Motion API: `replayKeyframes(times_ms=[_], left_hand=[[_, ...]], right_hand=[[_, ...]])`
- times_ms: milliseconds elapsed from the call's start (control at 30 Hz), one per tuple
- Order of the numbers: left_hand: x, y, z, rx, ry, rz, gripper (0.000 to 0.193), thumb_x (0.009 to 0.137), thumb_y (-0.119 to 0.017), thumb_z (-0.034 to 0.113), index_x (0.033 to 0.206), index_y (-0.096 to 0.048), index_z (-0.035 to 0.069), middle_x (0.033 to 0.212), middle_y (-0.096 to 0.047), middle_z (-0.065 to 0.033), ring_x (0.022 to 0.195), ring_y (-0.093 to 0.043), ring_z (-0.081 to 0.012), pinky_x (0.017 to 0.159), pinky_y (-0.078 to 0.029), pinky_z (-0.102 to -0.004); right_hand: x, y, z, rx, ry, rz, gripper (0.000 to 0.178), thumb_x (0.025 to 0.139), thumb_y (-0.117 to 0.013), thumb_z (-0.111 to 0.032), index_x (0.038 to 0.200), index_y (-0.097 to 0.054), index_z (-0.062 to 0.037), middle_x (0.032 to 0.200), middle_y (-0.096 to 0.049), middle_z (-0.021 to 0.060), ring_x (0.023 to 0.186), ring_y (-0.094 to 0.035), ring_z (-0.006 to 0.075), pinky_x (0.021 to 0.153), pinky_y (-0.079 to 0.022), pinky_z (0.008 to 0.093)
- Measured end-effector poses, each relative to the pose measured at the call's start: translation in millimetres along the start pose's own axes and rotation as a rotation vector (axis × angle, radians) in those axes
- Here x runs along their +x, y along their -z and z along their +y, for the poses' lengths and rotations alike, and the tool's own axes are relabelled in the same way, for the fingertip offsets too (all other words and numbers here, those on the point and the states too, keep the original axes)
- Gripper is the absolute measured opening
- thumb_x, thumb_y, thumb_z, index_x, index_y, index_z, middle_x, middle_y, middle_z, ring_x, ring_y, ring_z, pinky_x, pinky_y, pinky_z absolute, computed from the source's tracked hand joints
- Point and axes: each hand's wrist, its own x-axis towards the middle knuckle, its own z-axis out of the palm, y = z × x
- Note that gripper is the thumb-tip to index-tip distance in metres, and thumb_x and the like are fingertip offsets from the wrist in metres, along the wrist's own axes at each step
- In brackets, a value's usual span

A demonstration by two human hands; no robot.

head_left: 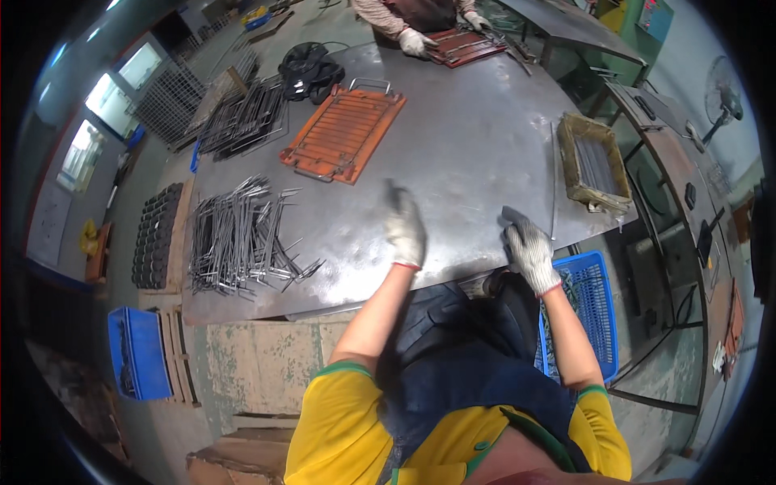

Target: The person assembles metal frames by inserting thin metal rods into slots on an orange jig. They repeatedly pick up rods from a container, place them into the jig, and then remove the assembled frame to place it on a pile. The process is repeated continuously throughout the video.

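My left hand (pixel 406 230), in a whitish knit glove with dark fingertips, is over the metal tabletop (pixel 461 145). Its fingers point forward, slightly blurred, and I see nothing in them. Near the table's front edge is my right hand (pixel 527 249), gloved alike, fingers stretched out and holding nothing visible. Ahead and left of my left hand lies an orange slatted frame (pixel 343 133) with thin metal rods across it and a wire handle at each end. Farther left sits a heap of bent metal rods (pixel 242 234).
A worn box of metal rods (pixel 594 162) stands at the table's right. More dark rods (pixel 242 117) and a black bag (pixel 311 73) lie back left. A co-worker's gloved hands touch a reddish frame (pixel 465 47) opposite. Blue crates (pixel 598 315) flank me below the table.
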Motion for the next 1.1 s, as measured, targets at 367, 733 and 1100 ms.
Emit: replayKeyframes(times_ms=[367, 733, 1100], left_hand=[[188, 113, -8, -0.439, 0.158, 0.229, 0.026, 0.102, -0.043, 0.027, 0.115, -0.052, 0.007, 0.092, -0.061, -0.0076, 0.076, -0.060, -0.0201, 0.060, -0.050, -0.0363], [76, 68, 7, -0.395, 0.346, 0.043, 0.017, 0.103, -0.053, 0.022, 0.104, -0.058, 0.006, 0.077, -0.046, 0.0011, 0.060, -0.046, -0.0100, 0.052, -0.037, -0.0250], [1, 143, 50, -0.304, 0.653, -0.171, 0.025, 0.106, -0.045, 0.027, 0.092, -0.057, 0.010, 0.054, -0.024, 0.0089, 0.042, -0.021, -0.0055, 0.038, -0.022, -0.0243]], right_hand=[[8, -49, 23, 0.017, -0.079, 0.201, 0.027, 0.096, -0.057, -0.022, 0.119, -0.068, -0.0114, 0.111, -0.070, 0.0144, 0.101, -0.067, 0.0352, 0.088, -0.054, 0.0436], [18, -7, 32, 0.263, -0.088, -0.069, 0.035, 0.102, -0.047, -0.030, 0.125, -0.064, -0.0117, 0.123, -0.066, 0.0107, 0.117, -0.061, 0.0274, 0.094, -0.052, 0.0438], [150, 125, 165, -0.460, -0.532, -0.075, 0.036, 0.089, -0.062, -0.034, 0.103, -0.072, -0.0022, 0.101, -0.072, 0.0214, 0.093, -0.071, 0.0372, 0.078, -0.056, 0.0483]])
